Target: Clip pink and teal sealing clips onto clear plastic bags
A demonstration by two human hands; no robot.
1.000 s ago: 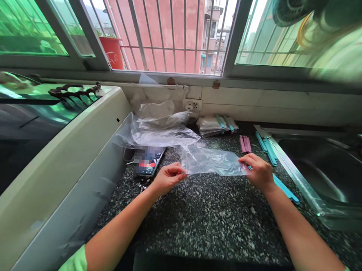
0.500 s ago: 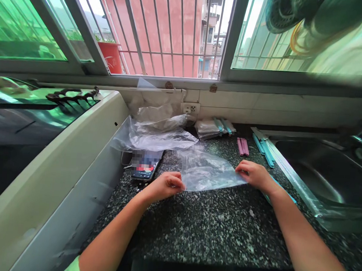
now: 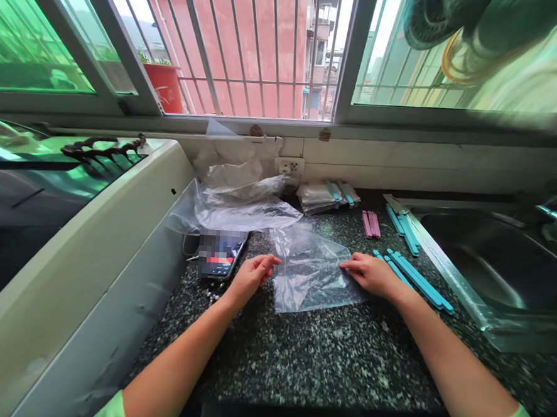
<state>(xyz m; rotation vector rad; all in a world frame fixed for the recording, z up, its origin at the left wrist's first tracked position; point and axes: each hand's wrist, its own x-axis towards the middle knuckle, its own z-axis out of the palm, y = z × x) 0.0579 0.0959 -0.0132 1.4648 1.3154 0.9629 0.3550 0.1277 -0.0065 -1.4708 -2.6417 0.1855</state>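
A clear plastic bag lies spread and slightly wrinkled on the dark speckled counter, its near edge toward me. My left hand is closed in a pinch at the bag's left side. Opposite it, my right hand pinches the bag's right side, fingers pointing inward. Long blue plastic strips, which look like bag clips, rest just beyond the right hand. Farther back are short pink strips and more blue strips.
Loose clear bags are heaped at the back left, above a phone. A stack of flat bags with blue strips on it sits by the wall socket. At right is a metal sink; a white-sided appliance stands left.
Both hands have shifted from the bag's near corners up along its sides, closer together. The bag's near edge now lies lower and flatter, and the blue strips by my right hand show more.
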